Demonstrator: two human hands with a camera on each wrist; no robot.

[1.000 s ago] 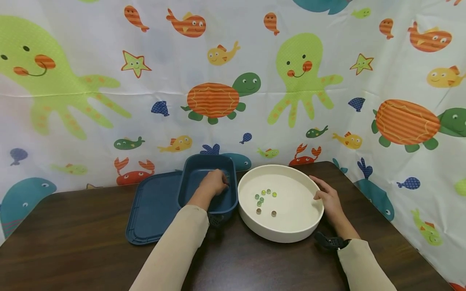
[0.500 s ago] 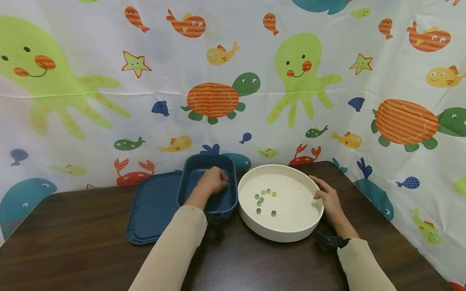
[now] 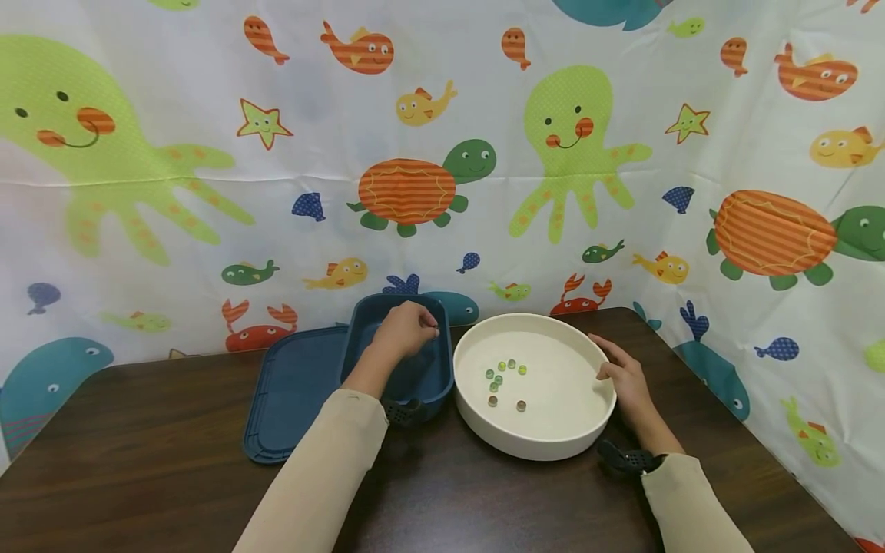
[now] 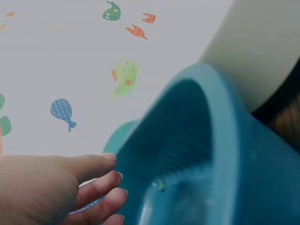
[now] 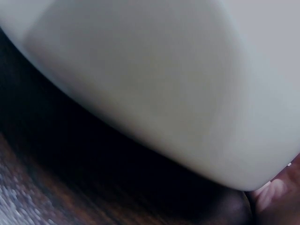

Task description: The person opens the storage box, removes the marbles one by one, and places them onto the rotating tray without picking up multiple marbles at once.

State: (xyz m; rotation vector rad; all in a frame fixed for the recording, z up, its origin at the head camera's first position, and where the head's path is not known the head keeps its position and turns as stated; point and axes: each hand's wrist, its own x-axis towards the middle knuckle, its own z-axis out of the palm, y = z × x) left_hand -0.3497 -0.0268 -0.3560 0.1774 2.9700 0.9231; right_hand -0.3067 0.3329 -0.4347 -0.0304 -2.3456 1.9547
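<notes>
My left hand [image 3: 406,329] is over the blue plastic bin [image 3: 432,369]. In the left wrist view its thumb and fingers [image 4: 101,192] are loosely bent, with a gap between them, and no object shows there. Deeper in the bin lies one small greenish marble [image 4: 161,185]. My right hand [image 3: 625,376] grips the rim of a round cream bowl [image 3: 532,445], thumb over the inner side. Several glass marbles rest on the bowl's floor, among them a green marble [image 3: 498,380] and a brownish marble [image 3: 521,405]. In the right wrist view the bowl's wall [image 5: 154,84] covers most of the scene.
A flat dark blue lid [image 3: 293,399] lies left of the bin on the dark wooden table [image 3: 138,453]. Bin and bowl stand side by side. Behind the table hangs a white sheet [image 3: 442,107] printed with sea animals.
My left hand has risen from inside the bin, and its fingers now show higher, near rim level. The right hand, the bowl and the marbles in the bowl have stayed put.
</notes>
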